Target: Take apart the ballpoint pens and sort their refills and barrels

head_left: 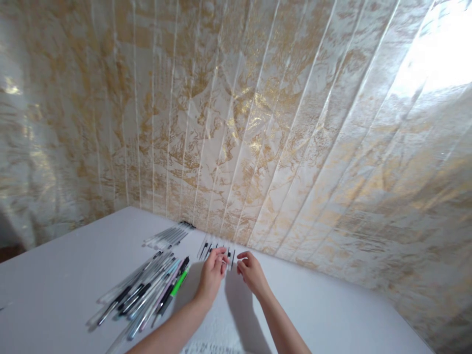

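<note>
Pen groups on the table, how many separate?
3: large pile left of the left hand, thin batch beyond it near the table's back edge, short row just past the left hand, which may hide part of it.

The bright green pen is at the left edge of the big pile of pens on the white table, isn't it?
Not the left edge: the head view shows the bright green pen at the right edge of the big pile of pens, the side nearest the left hand. It is on the white table.
</note>
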`<state>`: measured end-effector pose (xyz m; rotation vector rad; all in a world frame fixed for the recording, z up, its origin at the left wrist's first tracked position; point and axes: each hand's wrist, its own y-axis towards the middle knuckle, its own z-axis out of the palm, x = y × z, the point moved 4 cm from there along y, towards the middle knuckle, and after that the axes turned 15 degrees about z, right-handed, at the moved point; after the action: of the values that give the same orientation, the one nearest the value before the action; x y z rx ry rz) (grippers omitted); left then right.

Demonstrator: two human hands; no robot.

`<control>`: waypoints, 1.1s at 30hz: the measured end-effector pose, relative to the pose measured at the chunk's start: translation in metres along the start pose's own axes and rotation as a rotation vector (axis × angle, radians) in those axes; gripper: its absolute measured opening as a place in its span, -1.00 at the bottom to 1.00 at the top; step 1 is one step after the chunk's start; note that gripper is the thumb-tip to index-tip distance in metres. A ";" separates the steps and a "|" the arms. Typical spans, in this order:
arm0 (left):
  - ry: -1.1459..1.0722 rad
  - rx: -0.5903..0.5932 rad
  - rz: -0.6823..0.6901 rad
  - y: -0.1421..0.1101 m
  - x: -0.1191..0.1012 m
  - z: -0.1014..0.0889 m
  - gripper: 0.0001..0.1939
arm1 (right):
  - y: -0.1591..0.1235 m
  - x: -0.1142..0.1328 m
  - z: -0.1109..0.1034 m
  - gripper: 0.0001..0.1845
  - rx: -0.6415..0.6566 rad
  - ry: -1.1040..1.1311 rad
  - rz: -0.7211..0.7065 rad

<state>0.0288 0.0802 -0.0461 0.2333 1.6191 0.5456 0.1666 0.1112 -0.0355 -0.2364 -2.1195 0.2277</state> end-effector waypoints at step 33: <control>0.185 -0.180 0.005 -0.016 0.012 -0.006 -0.69 | 0.032 -0.005 -0.003 -0.59 -0.266 -0.498 -0.056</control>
<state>0.0238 0.0709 -0.0644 0.0539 1.7363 0.7304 0.1742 0.1408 -0.0456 -0.2985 -2.6489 -0.0373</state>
